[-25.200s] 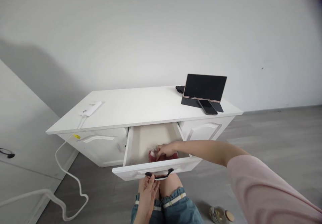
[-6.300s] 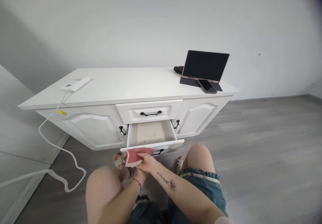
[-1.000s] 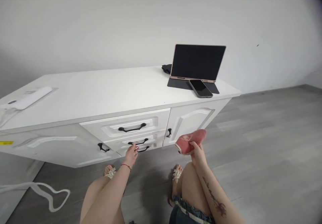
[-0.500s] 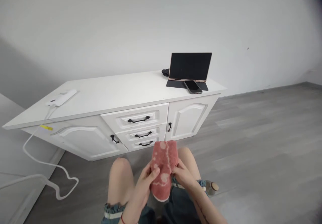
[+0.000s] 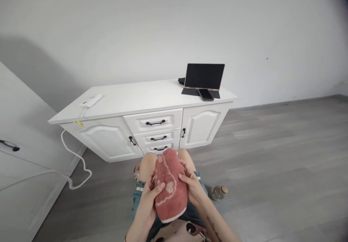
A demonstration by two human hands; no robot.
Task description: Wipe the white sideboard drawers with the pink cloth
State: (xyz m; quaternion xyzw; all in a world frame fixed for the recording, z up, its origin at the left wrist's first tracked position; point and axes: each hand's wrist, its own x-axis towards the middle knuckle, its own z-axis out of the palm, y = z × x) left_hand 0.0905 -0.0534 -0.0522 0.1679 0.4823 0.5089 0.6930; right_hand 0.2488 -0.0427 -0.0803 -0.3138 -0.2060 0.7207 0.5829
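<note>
Above my lap I hold a folded pinkish-red towel with pale hearts, a wavy pale line and a white lower edge. My left hand grips its left side, thumb on the front face. On the opposite side my right hand pinches the edge, thumb on top and fingers behind the cloth. The fingers of both hands are partly hidden by the towel.
A low white cabinet stands ahead, carrying a tablet, a phone and a white power strip. Its white cable hangs to the floor at left. A corked glass jar stands on the floor at right.
The towel has come closer to my body and looks wider, tilted slightly leftward. Both hands still hold its sides. The view has shifted, my knees are closer together, and more of the jar shows.
</note>
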